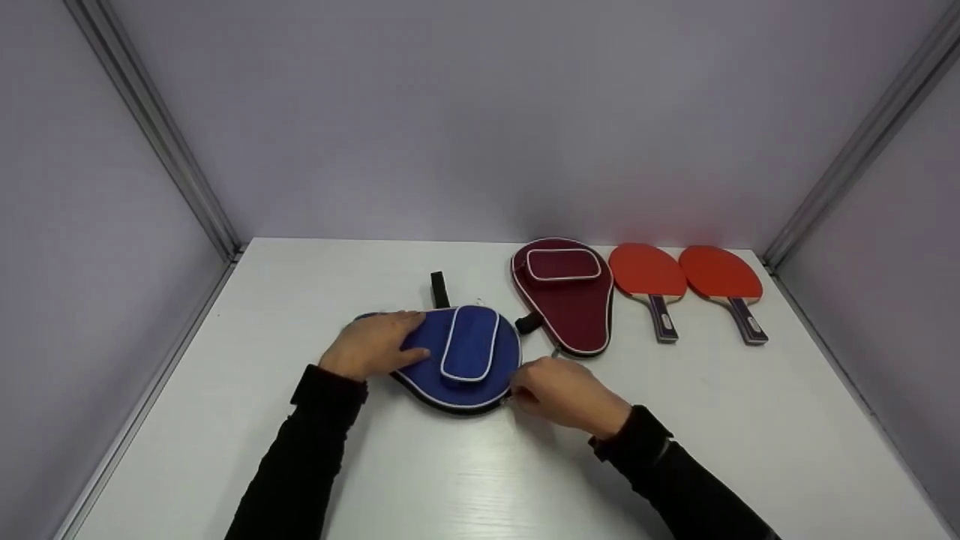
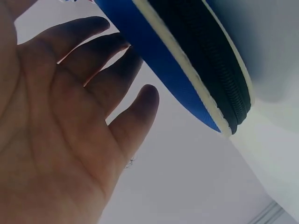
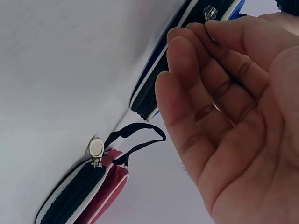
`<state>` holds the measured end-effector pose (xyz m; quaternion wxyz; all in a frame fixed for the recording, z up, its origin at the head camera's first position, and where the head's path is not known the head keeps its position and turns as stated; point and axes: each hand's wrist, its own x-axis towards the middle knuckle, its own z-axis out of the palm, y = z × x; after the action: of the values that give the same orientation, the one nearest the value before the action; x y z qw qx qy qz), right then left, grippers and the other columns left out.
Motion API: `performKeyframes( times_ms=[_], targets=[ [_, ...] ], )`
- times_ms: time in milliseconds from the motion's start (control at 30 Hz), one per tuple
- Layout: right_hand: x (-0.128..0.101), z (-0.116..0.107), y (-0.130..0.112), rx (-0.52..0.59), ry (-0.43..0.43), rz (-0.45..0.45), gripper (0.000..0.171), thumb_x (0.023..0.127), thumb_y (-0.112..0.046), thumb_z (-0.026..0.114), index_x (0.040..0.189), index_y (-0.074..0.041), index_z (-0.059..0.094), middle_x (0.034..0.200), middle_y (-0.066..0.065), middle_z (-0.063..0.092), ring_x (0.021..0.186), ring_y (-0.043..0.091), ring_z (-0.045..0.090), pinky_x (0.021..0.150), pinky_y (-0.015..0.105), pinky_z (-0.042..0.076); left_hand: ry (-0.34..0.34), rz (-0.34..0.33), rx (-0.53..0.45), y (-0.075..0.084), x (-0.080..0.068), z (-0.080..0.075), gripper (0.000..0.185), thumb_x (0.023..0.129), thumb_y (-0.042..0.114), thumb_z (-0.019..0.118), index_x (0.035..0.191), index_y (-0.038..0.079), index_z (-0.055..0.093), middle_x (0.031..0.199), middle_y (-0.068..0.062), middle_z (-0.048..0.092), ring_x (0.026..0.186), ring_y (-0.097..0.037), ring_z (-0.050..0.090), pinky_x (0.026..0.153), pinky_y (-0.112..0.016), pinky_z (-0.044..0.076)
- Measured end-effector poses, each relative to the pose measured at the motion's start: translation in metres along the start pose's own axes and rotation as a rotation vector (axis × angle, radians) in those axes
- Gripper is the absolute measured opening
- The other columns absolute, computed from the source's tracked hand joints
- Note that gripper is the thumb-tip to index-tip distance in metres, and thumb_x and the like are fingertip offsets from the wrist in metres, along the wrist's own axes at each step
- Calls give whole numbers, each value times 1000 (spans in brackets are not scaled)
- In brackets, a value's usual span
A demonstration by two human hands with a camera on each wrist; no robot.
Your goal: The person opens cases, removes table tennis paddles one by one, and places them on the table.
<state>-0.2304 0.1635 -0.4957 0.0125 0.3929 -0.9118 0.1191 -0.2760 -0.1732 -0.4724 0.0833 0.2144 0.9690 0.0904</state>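
from the head view, my left hand (image 1: 373,343) lies flat on the blue paddle case (image 1: 461,358) mid-table, my right hand (image 1: 566,391) at its right edge. left wrist view: fingers (image 2: 117,60) straight against the case. right wrist view: my fingertips (image 3: 187,39) pinch the zipper pull (image 3: 210,12).

Place: a staged recording booth, not a home or shop.
Evidence: a white worktop (image 1: 480,480) is enclosed by plain grey walls (image 1: 465,112) joined by aluminium corner rails (image 1: 157,127).
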Motion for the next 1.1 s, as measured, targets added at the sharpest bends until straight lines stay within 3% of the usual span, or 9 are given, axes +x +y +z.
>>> performKeyframes(
  times_ms=[233, 400, 567, 700, 1100],
  targets=[
    [-2, 0, 13, -81, 68, 49, 16, 95, 0, 85, 86, -12, 80, 78, 2, 78, 70, 15, 70, 58, 31, 54, -14, -29, -25, 7, -4, 1, 73, 117, 47, 70, 171, 0, 57, 177, -21, 60, 163, -46, 61, 135, -63, 51],
    [-3, -2, 29, -102, 106, 127, 18, 97, -5, 90, 85, -12, 78, 76, 2, 76, 69, 18, 71, 58, 38, 58, -40, -52, -51, 15, -7, 1, 75, 115, 49, 73, 172, 3, 57, 179, -19, 58, 164, -47, 60, 133, -67, 52],
    [-4, -4, 39, -78, 97, 236, 24, 100, -10, 92, 83, -11, 75, 74, 2, 70, 67, 18, 64, 59, 41, 58, -72, -14, -69, 24, -6, 2, 77, 116, 47, 73, 175, 2, 53, 183, -22, 51, 168, -47, 54, 137, -65, 49],
    [-4, -4, 41, -81, 117, 292, 21, 99, -8, 91, 84, -9, 76, 76, 6, 74, 69, 25, 71, 61, 49, 63, -86, 11, -72, 33, -5, 4, 78, 116, 46, 72, 177, 2, 49, 185, -26, 47, 171, -48, 50, 138, -64, 48],
    [-6, -7, 54, -66, 112, 400, 8, 100, -4, 85, 93, -7, 86, 86, 10, 82, 77, 31, 79, 67, 53, 66, -166, 14, -7, 65, -18, -5, 76, 110, 48, 82, 173, 11, 59, 176, -27, 58, 155, -50, 66, 125, -67, 60]
  ],
)
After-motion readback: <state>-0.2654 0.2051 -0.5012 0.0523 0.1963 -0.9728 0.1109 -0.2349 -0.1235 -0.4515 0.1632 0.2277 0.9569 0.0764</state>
